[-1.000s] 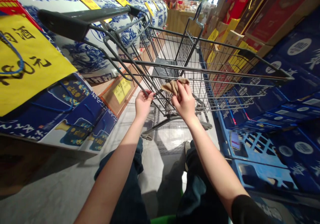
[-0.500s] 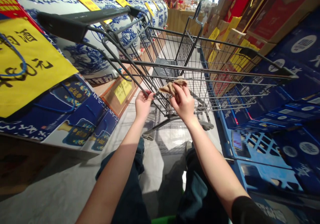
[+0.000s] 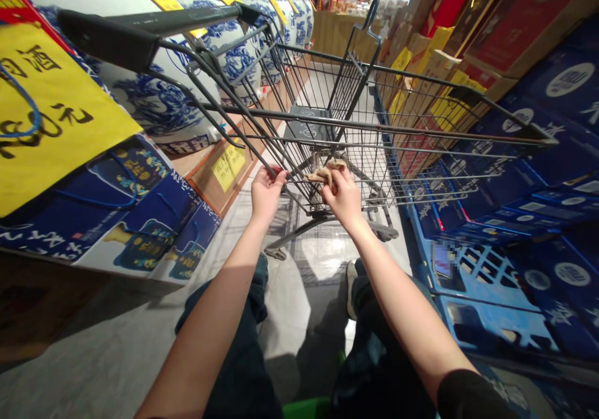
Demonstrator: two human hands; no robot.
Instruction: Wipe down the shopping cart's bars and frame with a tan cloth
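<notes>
A black wire shopping cart (image 3: 365, 125) stands side-on before me, its handle (image 3: 154, 29) toward the left. My left hand (image 3: 267, 193) is closed around a bar at the cart's lower handle-end corner. In my right hand (image 3: 344, 195) a crumpled tan cloth (image 3: 325, 173) is gripped, lying against the lower wires of the basket's near side. Part of the cloth is hidden behind my fingers. A dark plate (image 3: 309, 122) with pale markings shows through the wires.
Blue-and-white porcelain jars (image 3: 163, 100) line the left side, with a yellow price sign (image 3: 51, 107) in front. Blue boxes (image 3: 556, 194) stack up on the right, beside a light-blue plastic pallet (image 3: 496, 319). Cartons (image 3: 430, 94) stand behind the cart's right end.
My right hand and the cloth have shifted slightly downward along the wires. My left hand keeps its hold on the bar. The view has tilted a little.
</notes>
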